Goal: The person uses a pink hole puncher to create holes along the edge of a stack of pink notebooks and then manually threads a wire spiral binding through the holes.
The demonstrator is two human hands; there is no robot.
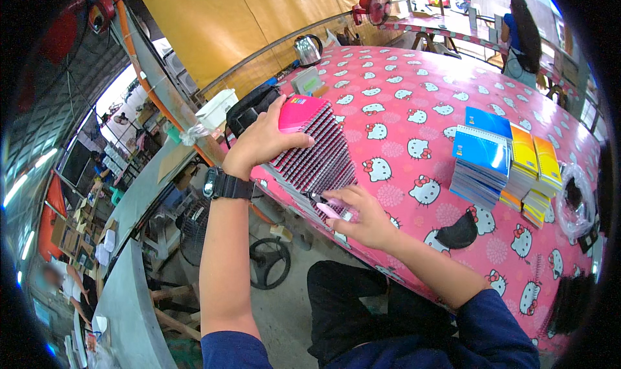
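Observation:
A tall stack of spiral notebooks (317,152) with a bright pink top cover leans on the table edge, its rows of dark wire binding turned toward me. My left hand (268,139) holds the stack at its upper left side, the thumb laid across the bindings and the fingers over the far side. Low on the stack, my right hand (365,217) is closed around a small hand tool (336,210) with pink handles and a dark tip. That tip is at the lower end of the bindings; its jaws are too small to make out.
Pink patterned cloth covers the table (388,123). Blue notebooks (480,155) and yellow notebooks (535,168) stand stacked at right, near a black pouch-like piece (458,232) and a clear plastic bag (576,201). A kettle (308,49) stands at the back. Two other people are farther off.

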